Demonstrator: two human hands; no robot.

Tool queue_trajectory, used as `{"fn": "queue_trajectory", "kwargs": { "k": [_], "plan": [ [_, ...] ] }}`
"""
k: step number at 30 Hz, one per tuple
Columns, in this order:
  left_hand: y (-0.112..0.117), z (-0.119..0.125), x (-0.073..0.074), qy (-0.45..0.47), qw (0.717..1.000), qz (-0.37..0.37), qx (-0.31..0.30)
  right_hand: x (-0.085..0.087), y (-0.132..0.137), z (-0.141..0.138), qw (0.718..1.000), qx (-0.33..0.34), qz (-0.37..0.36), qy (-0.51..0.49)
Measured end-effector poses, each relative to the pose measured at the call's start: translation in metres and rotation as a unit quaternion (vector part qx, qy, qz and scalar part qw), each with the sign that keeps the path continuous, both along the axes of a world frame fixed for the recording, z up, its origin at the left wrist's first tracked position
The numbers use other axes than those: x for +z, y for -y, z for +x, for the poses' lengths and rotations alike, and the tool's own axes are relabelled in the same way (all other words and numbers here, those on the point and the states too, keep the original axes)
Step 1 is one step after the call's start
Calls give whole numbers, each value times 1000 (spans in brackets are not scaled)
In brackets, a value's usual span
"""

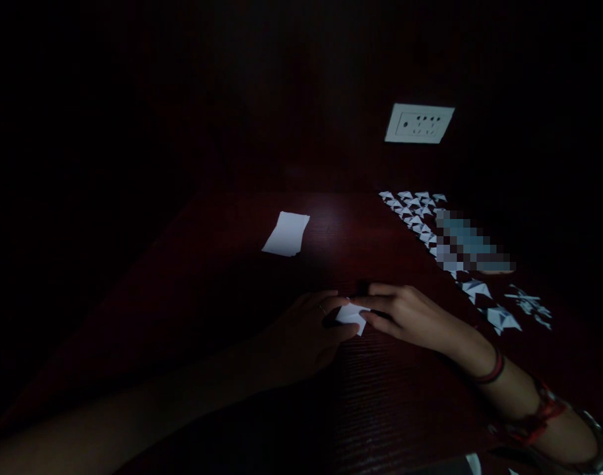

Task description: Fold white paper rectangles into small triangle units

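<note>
Both hands meet over a small white piece of paper (351, 316) lying on the dark wooden table (222, 277). My left hand (306, 333) has its fingers curled, pinching the paper's left edge. My right hand (405, 315) comes in from the right, its thumb and fingers pressed on the paper's right side. Red bands and a bracelet sit on the right wrist. The scene is very dark.
A small stack of white paper sheets (286, 233) lies further back on the table. Several folded white paper pieces (414, 212) are spread in rows at the right, with more folded pieces (502, 319) nearer. A white wall socket (418, 123) is behind.
</note>
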State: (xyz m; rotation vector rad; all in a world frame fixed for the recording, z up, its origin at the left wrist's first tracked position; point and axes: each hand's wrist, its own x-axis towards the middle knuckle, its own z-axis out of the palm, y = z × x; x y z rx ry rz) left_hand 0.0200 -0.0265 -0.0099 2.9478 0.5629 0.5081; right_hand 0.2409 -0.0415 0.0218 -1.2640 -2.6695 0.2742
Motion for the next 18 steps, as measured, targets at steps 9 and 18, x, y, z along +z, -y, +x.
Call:
{"fn": "queue_trajectory", "kwargs": {
  "k": [9, 18],
  "plan": [
    [4, 2, 8, -23, 999, 17, 23, 2, -1, 3, 999, 20, 37, 14],
    [2, 2, 12, -30, 999, 16, 22, 1, 5, 10, 999, 18, 49, 7]
  ]
}}
